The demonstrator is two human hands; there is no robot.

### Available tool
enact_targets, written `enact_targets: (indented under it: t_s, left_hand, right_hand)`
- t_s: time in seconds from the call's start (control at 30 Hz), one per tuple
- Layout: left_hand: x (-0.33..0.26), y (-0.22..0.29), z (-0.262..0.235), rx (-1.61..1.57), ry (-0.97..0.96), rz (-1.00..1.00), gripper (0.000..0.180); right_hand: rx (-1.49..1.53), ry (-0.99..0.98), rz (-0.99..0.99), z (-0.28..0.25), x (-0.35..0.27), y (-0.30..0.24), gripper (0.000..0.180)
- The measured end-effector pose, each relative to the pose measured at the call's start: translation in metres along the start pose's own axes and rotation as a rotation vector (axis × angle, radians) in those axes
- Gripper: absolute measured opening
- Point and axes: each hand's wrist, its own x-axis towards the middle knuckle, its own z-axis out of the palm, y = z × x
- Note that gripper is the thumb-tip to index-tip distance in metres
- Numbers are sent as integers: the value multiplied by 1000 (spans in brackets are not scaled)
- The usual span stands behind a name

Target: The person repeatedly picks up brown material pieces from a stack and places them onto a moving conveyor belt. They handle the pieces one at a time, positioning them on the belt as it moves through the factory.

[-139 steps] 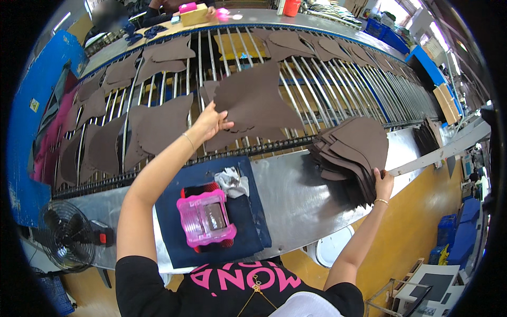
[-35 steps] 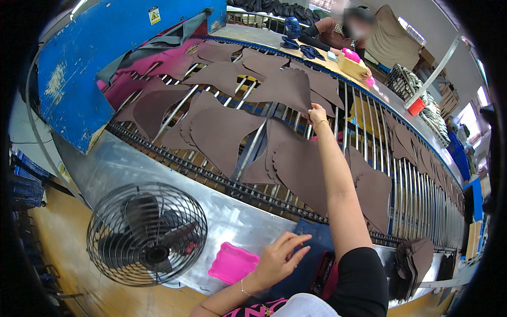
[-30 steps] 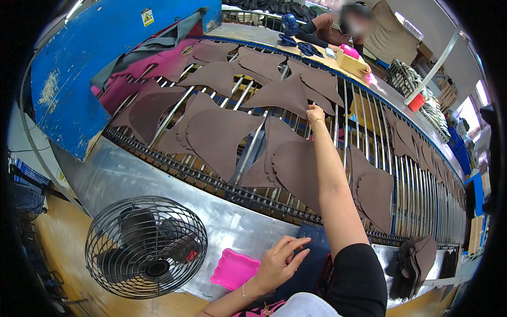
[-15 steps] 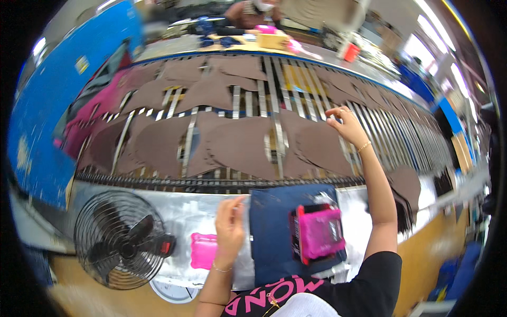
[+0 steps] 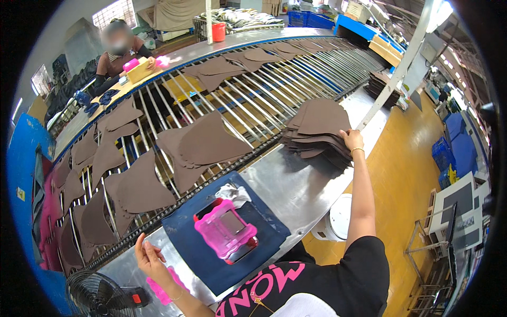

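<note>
My right hand (image 5: pixel 352 140) is at the edge of a thick stack of dark brown cut-out pieces (image 5: pixel 319 119) on the metal ledge. Its thumb and fingers close on the edge of the upper brown pieces; how many they hold cannot be told. My left hand (image 5: pixel 150 259) is held over the ledge near the roller conveyor's edge, fingers loosely apart and nothing in them. Beneath its wrist lies a pink plastic frame (image 5: pixel 163 289). Between my hands a dark blue mat (image 5: pixel 198 259) carries another pink frame (image 5: pixel 217 224) on a dark red-edged thing, beside crumpled white paper (image 5: pixel 232 194).
Brown pieces (image 5: pixel 203 142) lie overlapping along the metal-bar conveyor (image 5: pixel 264 105). A black wire-cage fan (image 5: pixel 100 293) stands at the lower left. A white post (image 5: pixel 398 68) rises past the stack. A white bucket (image 5: pixel 338 219) is below the ledge. Across the conveyor sits a co-worker (image 5: pixel 119 53).
The view has turned to the right. My right hand has gone from above the conveyor to the brown stack and closed on its edge. My left hand stays empty.
</note>
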Motion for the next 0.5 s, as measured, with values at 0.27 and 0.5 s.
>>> enact_targets:
  t_s: [0.27,0.5]
  left_hand:
    - [-18,27,21,32,42,-46,24]
    - [-24,76,36,-172,-105,-108,21]
  right_hand:
    - [29,-84,98,0,23,10,72]
    - [-78,19,74,-14,15,-7,70]
